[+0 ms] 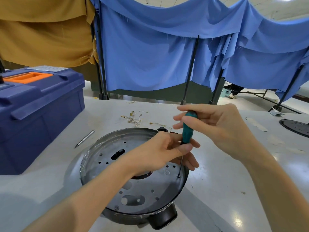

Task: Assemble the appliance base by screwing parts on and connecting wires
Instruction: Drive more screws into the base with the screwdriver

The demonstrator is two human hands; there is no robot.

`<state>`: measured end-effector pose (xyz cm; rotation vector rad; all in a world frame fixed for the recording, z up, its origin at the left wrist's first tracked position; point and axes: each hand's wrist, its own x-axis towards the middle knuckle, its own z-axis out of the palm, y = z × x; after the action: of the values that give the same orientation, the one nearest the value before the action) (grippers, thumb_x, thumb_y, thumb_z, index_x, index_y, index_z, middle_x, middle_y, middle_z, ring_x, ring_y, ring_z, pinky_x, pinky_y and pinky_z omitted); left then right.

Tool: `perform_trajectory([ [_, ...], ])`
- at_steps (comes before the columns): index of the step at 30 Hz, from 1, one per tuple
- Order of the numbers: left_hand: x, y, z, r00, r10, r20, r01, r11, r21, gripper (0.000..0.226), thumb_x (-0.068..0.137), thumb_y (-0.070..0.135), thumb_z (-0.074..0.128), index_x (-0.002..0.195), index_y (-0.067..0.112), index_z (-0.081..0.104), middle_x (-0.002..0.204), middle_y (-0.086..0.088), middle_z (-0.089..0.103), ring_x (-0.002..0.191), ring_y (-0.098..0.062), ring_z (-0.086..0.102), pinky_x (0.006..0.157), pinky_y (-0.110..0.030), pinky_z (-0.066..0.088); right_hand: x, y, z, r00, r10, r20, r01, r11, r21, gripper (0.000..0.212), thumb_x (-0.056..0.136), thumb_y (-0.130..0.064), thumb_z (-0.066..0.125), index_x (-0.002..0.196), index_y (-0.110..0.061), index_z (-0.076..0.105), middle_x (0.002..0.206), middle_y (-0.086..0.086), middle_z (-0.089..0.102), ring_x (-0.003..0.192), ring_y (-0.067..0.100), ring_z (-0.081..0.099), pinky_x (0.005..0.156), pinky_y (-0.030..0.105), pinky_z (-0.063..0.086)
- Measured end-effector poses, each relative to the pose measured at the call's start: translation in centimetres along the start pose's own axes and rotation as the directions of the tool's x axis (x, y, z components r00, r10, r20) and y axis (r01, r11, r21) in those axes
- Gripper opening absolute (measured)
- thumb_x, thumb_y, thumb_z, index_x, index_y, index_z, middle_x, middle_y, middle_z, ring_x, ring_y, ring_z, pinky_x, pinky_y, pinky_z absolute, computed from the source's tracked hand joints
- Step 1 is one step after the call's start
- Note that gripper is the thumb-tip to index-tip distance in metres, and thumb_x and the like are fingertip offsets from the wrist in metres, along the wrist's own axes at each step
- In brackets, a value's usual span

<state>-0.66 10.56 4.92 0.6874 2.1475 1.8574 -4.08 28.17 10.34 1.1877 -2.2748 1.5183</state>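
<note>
Metal base [147, 186] sits on the desk [225, 190], with a rim screw [178, 176] under the screwdriver [188, 129] tip. Our right hand [217, 129] fingers pinch the handle top; our left hand [160, 153] pinches where shaft meets handle. We should keep the shaft in line with the screw, press down and turn slowly.

Single head view, close, looking forward-down over table [217, 190] toward curtain [150, 56].

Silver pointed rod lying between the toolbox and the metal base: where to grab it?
Pinch the rod mid-shaft, coming from above. It is thin and lies flat on the table, sharp tip toward the near edge, and the toolbox stands close on its left.
</note>
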Motion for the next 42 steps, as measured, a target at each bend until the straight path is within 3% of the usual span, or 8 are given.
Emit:
perform_trajectory([
  [9,0.5,-0.2,0.7,0.997,0.020,-0.068,-0.022,0.999,-0.035,0.026,0.094,0.024,0.064,0.105,0.001,0.066,0.089,-0.015,0.074,0.082,-0.032,0.072,0.080,-0.032,0.058,-0.2,0.1,2.8,0.891,-0.189,-0.412,-0.010,0.900,-0.436,0.042,0.075,-0.042,0.077,0.063,-0.014,0.049,0.051,-0.003,0.051,0.049,0.014,0.044,0.050,0.023,0.041],
  [16,0.5,0.5,0.3,0.996,-0.032,0.085,0.035,0.999,-0.034,0.027,0.100,0.026,0.054,0.116,0.006,0.063,0.093,-0.016,0.073,0.086,-0.026,0.070,0.087,-0.031,0.055,-0.2,-1.0,0.6,0.996,-0.037,-0.083,0.015,0.966,-0.258,0.015,0.087,-0.035,0.068,0.091,-0.023,0.076,0.054,-0.010,0.060,0.042,0.007,0.055,0.047,0.010,0.042],
  [19,0.6,0.6,0.4,0.996,-0.043,0.077,0.045,0.999,-0.029,0.027,0.098,0.023,0.058,0.115,0.004,0.065,0.093,-0.015,0.074,0.085,-0.025,0.071,0.085,-0.028,0.056,-0.2,-0.4,0.7,0.985,-0.116,-0.131,0.057,0.920,-0.389,0.018,0.086,-0.015,0.071,0.069,-0.011,0.071,0.055,-0.005,0.061,0.051,0.009,0.058,0.050,0.013,0.044],
  [28,0.9,0.3,0.4,1.000,0.020,-0.013,-0.021,0.994,-0.105,0.024,0.092,0.022,0.066,0.108,0.005,0.071,0.096,-0.014,0.075,0.088,-0.032,0.073,0.082,-0.034,0.058,0.2,-0.5,2.7,0.945,-0.158,-0.287,-0.088,0.722,-0.686,0.069,0.080,-0.071,0.047,0.048,-0.010,0.048,0.040,-0.003,0.036,0.043,0.013,0.037,0.050,0.026,0.034],
  [30,0.8,0.3,0.2,1.000,0.006,0.017,-0.003,0.992,-0.129,0.024,0.093,0.022,0.065,0.108,0.004,0.070,0.098,-0.015,0.074,0.090,-0.033,0.072,0.085,-0.034,0.057,1.0,-0.6,2.0,0.971,-0.108,-0.215,-0.035,0.821,-0.570,0.069,0.079,-0.076,0.047,0.048,-0.015,0.057,0.037,-0.004,0.039,0.039,0.013,0.040,0.049,0.024,0.037],
  [33,0.9,0.5,0.3,0.998,-0.009,0.055,0.017,0.990,-0.140,0.017,0.094,0.023,0.064,0.105,0.012,0.071,0.101,-0.013,0.074,0.092,-0.032,0.072,0.085,-0.031,0.056,2.8,-1.0,1.3,0.998,0.058,-0.003,-0.058,0.998,0.028,0.059,0.087,-0.063,0.054,0.067,-0.012,0.076,0.059,0.000,0.069,0.060,0.011,0.067,0.070,0.027,0.055],
  [37,0.9,0.3,0.1,0.999,-0.016,0.051,0.024,0.988,-0.154,0.017,0.093,0.019,0.066,0.106,0.010,0.070,0.101,-0.016,0.074,0.094,-0.033,0.072,0.086,-0.031,0.056,3.3,-0.8,2.1,0.960,0.175,0.220,-0.270,0.791,0.549,0.067,0.094,-0.040,0.054,0.037,-0.005,0.043,0.033,0.006,0.041,0.028,0.021,0.039,0.040,0.025,0.035],
  [42,1.1,-0.2,0.5,0.991,0.029,-0.132,-0.049,0.986,-0.157,0.015,0.082,0.004,0.075,0.096,-0.002,0.073,0.090,-0.018,0.075,0.082,-0.035,0.074,0.076,-0.033,0.059,2.9,-0.8,4.0,0.947,0.284,-0.147,-0.151,0.802,0.577,0.068,0.105,-0.027,0.044,0.042,-0.002,0.033,0.030,0.003,0.025,0.024,0.014,0.019,0.038,0.018,0.017],
])
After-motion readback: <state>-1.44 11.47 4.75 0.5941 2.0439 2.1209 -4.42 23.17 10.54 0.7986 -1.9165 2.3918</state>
